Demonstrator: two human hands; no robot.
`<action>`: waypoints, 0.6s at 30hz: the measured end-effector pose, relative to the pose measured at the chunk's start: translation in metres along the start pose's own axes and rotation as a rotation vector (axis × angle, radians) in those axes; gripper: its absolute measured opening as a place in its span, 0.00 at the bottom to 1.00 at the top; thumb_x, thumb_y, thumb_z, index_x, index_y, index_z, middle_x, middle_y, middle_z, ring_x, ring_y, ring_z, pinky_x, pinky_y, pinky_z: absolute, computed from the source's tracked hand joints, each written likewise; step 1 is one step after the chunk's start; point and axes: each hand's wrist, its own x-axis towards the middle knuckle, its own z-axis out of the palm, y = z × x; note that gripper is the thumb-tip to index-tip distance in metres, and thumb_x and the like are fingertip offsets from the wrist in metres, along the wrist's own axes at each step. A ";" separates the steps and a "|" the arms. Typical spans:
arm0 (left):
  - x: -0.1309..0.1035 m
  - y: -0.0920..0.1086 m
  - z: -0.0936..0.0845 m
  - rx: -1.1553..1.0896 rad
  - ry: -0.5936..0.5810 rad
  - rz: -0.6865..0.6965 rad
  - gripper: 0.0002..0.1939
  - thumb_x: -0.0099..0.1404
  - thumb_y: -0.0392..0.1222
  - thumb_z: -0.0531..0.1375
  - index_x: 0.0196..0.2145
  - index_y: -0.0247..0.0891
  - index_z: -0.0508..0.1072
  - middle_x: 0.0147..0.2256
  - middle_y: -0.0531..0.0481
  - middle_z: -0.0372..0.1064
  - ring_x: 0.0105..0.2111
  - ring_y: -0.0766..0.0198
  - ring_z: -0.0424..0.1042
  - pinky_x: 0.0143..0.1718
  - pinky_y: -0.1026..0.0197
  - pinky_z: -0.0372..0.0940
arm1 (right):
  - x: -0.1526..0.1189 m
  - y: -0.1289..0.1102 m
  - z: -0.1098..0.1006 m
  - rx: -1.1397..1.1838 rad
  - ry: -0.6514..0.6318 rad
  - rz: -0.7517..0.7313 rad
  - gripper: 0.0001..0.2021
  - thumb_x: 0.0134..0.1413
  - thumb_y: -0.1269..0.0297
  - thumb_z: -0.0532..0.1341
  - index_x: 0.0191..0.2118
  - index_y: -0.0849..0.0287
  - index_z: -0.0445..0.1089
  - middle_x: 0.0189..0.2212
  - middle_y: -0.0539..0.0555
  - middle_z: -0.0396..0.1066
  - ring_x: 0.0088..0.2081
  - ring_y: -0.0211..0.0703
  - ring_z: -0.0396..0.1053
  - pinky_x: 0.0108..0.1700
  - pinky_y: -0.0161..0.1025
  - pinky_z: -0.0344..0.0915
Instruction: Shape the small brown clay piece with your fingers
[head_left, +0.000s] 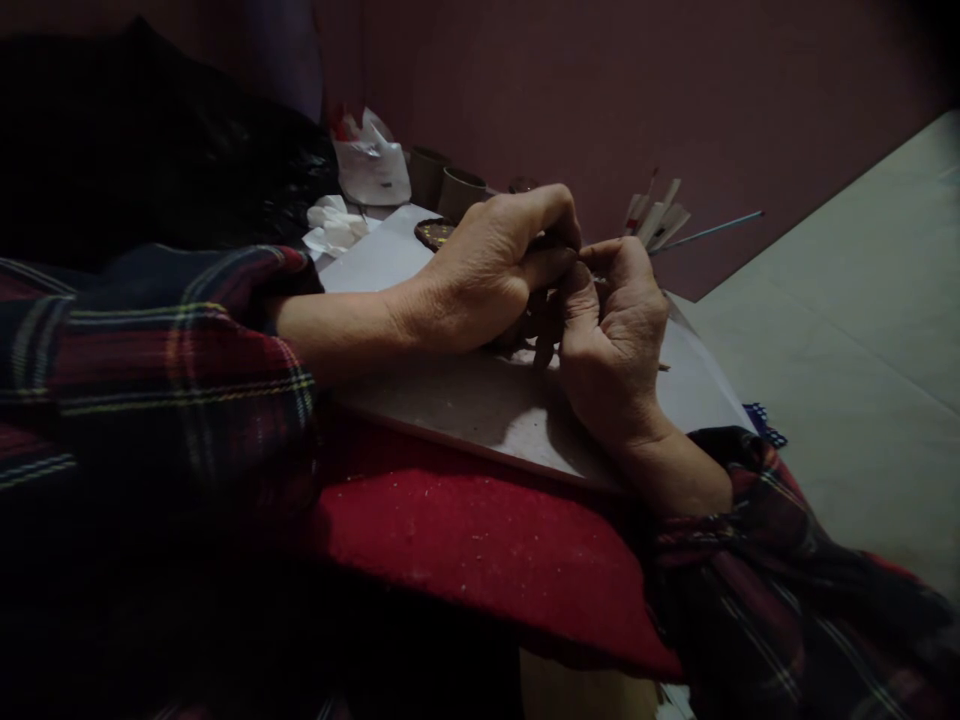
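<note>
Fingertips Close In Over the Worktop!

And here the fingers of both hands met tip to tip! The left hand (499, 270) curled its index finger over its thumb in a tight pinch; the right hand (619, 335) brought thumb and index up beside it, almost closed. What the tips had hold of, nobody could tell: too dark, too well covered. A dark brown piece (536, 318) showed in the shadow between and below the hands, over the middle of the pale worktop (536, 430); whether gripped or standing, the view didn't say.

Out a little further! A dark disc with yellow marks (433, 234) lay toward the far left corner, with two brown cups (463, 188) behind it. By that same corner sat crumpled white tissue (335, 228) and a clear plastic bag (373, 168). Near the far edge, past the right hand, pale sticks (660, 215) fanned up, a blue rod (716, 230) slanting away. And along the near edge, red cloth (480, 545), sprinkled with pale specks!
</note>
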 end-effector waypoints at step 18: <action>0.000 0.001 0.001 -0.027 0.035 -0.040 0.03 0.64 0.31 0.57 0.32 0.34 0.70 0.21 0.57 0.65 0.24 0.71 0.63 0.29 0.66 0.56 | 0.000 0.000 0.001 0.038 -0.012 0.019 0.06 0.65 0.67 0.54 0.34 0.54 0.60 0.28 0.47 0.69 0.26 0.35 0.67 0.32 0.38 0.69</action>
